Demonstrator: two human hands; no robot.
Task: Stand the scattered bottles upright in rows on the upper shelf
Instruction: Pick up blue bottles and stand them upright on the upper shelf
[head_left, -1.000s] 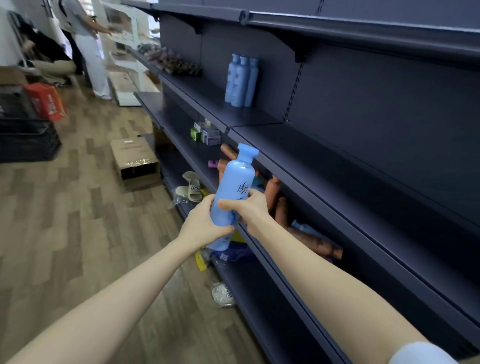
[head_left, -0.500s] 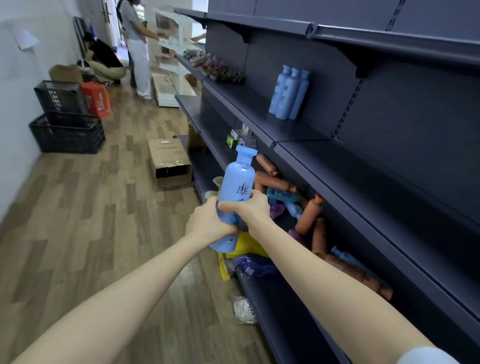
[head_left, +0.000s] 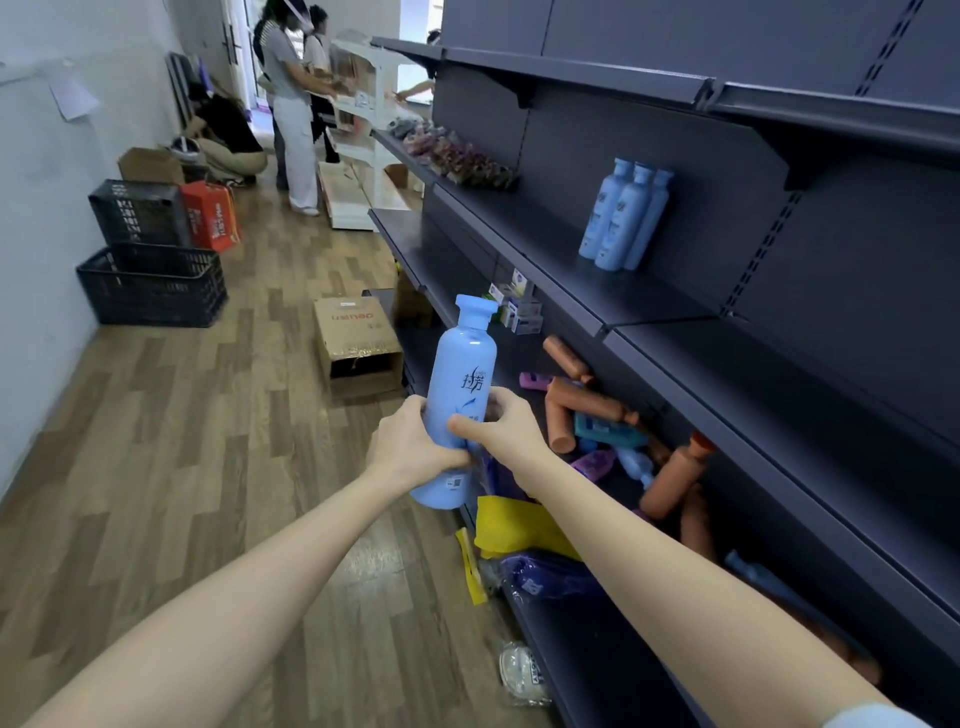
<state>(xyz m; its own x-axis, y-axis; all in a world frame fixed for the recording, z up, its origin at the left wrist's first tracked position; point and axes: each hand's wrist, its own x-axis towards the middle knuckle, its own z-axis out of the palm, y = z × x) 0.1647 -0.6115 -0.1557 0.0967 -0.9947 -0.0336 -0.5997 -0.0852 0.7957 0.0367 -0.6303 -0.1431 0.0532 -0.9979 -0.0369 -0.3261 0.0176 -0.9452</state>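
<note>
I hold a light blue bottle (head_left: 460, 395) upright in front of the shelving, cap up. My left hand (head_left: 408, 447) wraps its lower body from the left and my right hand (head_left: 501, 426) grips it from the right. Three matching blue bottles (head_left: 623, 215) stand in a row at the back of the upper shelf (head_left: 582, 280). On the lower shelf (head_left: 613, 654) lie scattered bottles: several orange ones (head_left: 587, 402), a purple one (head_left: 595, 463) and a teal one (head_left: 602, 428).
A yellow bag (head_left: 511, 525) and a blue packet (head_left: 545, 574) lie at the lower shelf's front. An open cardboard box (head_left: 357, 343) sits on the wood floor, black crates (head_left: 150, 283) stand by the left wall. People (head_left: 291, 104) work at a white shelf far back.
The view has swung left and down, showing more of the aisle and the lower shelf. The bottle stays upright in both hands, now slightly higher against the shelf.
</note>
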